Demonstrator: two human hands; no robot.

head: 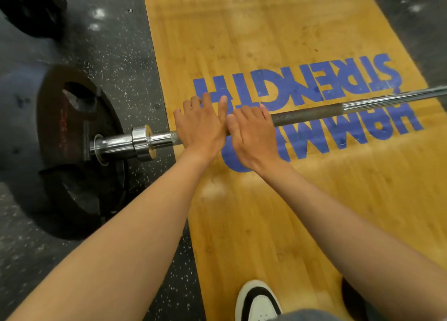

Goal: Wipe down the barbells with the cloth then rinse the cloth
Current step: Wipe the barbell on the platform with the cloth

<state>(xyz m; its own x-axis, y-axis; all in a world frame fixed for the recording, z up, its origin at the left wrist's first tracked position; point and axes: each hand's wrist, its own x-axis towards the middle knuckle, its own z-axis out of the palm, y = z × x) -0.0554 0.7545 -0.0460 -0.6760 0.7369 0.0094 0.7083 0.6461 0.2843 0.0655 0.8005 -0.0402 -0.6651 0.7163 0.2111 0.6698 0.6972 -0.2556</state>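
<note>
Broadly, largest first: a wooden lifting platform [278,211] filled the right and centre of my feed, its blue lettering [314,107] reading upside down from where I watched. To its left ran dark speckled rubber flooring [125,61].

Next, the barbell [314,113], lying across the platform from upper right to lower left. Its shaft was knurled beside the hands and smooth chrome farther right. Its left end carried a black weight plate [72,148] standing on the rubber flooring, with a chrome collar [142,141] on the sleeve just inboard of it. A second dark plate [31,6] sat at the upper left corner, blurred.

Two bare forearms reached in from the bottom edge. The left hand [203,127] lay flat over the shaft, fingers straight and slightly spread, pressing down on the bar. The right hand [251,132] lay just beside it, touching it, also palm-down on the shaft; whether its fingers curled under the bar I could not tell.

Cloth: I could not make it out; if present, it was hidden under the hands.

Smallest: a white and black shoe [258,301] on the platform at the bottom edge.
</note>
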